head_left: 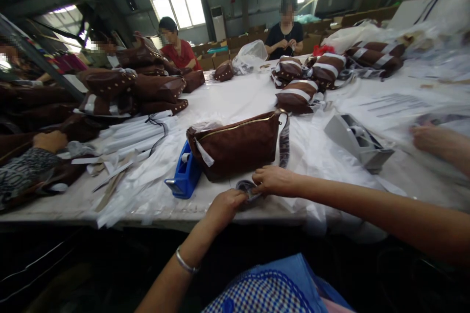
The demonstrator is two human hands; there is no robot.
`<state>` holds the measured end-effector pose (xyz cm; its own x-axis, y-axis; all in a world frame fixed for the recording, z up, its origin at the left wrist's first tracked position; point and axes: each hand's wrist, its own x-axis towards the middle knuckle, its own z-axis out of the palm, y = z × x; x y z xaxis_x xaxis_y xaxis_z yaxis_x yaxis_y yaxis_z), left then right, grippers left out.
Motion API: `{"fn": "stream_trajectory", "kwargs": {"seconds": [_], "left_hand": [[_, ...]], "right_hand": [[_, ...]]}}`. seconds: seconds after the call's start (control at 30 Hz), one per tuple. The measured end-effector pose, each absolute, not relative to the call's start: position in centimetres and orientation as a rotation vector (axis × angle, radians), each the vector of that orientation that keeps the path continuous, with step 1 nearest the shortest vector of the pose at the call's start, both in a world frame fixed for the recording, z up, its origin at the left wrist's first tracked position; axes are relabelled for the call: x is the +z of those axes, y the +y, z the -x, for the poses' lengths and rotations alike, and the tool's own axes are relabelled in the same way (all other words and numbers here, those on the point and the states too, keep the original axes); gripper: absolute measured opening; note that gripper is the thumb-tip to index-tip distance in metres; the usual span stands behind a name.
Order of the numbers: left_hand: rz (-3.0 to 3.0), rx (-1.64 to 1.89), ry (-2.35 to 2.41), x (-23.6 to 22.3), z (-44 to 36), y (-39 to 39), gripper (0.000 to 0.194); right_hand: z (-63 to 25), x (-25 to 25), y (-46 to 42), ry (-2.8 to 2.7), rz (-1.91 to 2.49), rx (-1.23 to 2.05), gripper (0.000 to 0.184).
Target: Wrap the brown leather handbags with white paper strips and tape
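At the table's front edge, my left hand (228,205) pinches the left side of a small grey coiled strap (245,187), which looks wrapped in film. The fingers of my right hand (273,181) are closed on its right side. Just behind my hands stands a brown bag (235,149) with a gold zip along the top and a white tag at its left end. From its right end hangs a wrapped strap (284,142); whether this joins the coil is hidden. A blue tape dispenser (187,176) rests against the bag's left side.
A grey tape dispenser (358,142) sits to the right. Brown bags are piled at left (157,88) and back right (297,95). White wrapping sheets (137,132) cover the left. Co-workers' hands (49,142) (435,142) reach in from both sides; more people work behind.
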<state>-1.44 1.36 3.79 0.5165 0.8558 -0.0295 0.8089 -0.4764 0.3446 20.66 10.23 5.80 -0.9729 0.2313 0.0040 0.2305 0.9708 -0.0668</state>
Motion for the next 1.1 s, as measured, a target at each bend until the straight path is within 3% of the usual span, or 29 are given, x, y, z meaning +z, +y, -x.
{"fn": "stream_trajectory", "kwargs": {"seconds": [0.13,0.23,0.33,0.43,0.6,0.77,0.97,1.1], "left_hand": [[-2.475,0.152,1.251,5.5,2.2,2.7,0.025],[-2.446,0.173,1.430,5.8,0.6,1.7,0.017],[-2.363,0.218,1.704,4.8,-1.7,-0.1,0.022],[-2.324,0.234,1.774,3.5,-2.7,-0.6,0.028],[-2.428,0.220,1.415,3.6,-0.2,1.8,0.032],[-2.479,0.161,1.144,5.9,1.9,4.1,0.032],[-2.376,0.218,1.621,5.2,-1.6,1.6,0.023],[-2.324,0.248,1.770,3.0,-3.2,0.7,0.021]], "right_hand": [[-20.8,5.2,11.3,-3.122,0.293,0.220,0.017],[-20.0,4.2,10.4,-3.034,0.518,0.395,0.016],[-19.5,3.5,8.8,-2.917,0.791,0.468,0.018],[-19.8,3.8,8.3,-2.933,0.799,0.451,0.019],[-21.7,5.2,11.0,-3.096,0.445,0.216,0.043],[-21.8,4.9,12.2,-3.111,0.297,0.123,0.017],[-20.0,2.7,9.1,-2.889,0.845,0.333,0.022],[-20.4,2.9,8.8,-2.912,0.802,0.284,0.023]]}}
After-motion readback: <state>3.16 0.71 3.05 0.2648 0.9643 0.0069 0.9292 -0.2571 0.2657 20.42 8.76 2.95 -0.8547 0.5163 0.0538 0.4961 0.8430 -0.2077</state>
